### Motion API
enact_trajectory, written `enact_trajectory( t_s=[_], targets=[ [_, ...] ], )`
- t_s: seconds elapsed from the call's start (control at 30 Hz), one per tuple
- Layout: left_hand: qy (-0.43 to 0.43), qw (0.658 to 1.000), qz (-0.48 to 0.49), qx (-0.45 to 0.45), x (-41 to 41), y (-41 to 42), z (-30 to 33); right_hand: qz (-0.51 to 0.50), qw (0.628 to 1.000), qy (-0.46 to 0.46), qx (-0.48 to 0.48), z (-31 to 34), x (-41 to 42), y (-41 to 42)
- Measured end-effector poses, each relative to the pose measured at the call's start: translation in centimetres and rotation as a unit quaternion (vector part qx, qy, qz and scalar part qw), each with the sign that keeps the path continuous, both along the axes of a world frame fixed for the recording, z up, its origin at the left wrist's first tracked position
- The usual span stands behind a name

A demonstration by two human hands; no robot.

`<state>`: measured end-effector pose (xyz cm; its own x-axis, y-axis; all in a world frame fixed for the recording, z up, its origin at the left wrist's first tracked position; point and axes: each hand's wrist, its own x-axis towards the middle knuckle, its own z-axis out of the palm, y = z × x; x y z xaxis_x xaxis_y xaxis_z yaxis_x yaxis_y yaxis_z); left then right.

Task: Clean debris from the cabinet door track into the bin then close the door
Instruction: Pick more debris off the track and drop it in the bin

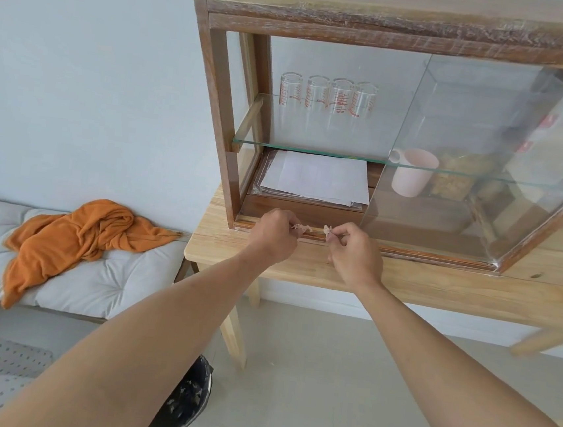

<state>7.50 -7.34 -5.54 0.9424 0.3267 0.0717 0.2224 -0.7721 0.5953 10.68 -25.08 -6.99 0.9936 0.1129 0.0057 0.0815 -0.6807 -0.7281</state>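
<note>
As both hands pinch pale scraps of debris (pixel 302 228) at the cabinet's lower door track (pixel 407 252), a person works the open left half of a wooden display cabinet (pixel 215 103); the left hand (pixel 276 237) has thumb and fingers closed together on one clump, the right hand (pixel 355 255) is clamped on a smaller tuft just beside it, the two pinches near each other over the groove. The glass sliding door (pixel 485 157) stands pushed to the right, leaving the left side open; the cabinet rests on a light wooden table (pixel 404 283) against the wall. The collecting step appears to be in hand, with the door not yet shut; the next move likely calls for carrying both pinches down and nearer, to the black bin (pixel 186 400) on the floor under the table's near left corner, and letting go above it without shedding bits. The bin is partly hidden behind the left forearm, though pale flecks show inside; whether more debris lies in the track under the hands, or further right beneath the glass, is hard to make out; the cabinet's right end is cut off by the frame.
</note>
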Motion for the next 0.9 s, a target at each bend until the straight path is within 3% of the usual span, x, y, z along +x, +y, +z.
enact_trajectory(
  t_s=[0.4,0.9],
  targets=[
    [-0.016,0.999,0.033,-0.034,-7.0,4.1,-0.2,0.068,0.998,-0.014,0.003,0.9,-5.0,3.4],
    [0.026,0.98,0.186,-0.069,-22.9,16.1,-4.6,0.224,0.973,0.048,0.007,-3.3,-15.2,15.7]
  ],
)
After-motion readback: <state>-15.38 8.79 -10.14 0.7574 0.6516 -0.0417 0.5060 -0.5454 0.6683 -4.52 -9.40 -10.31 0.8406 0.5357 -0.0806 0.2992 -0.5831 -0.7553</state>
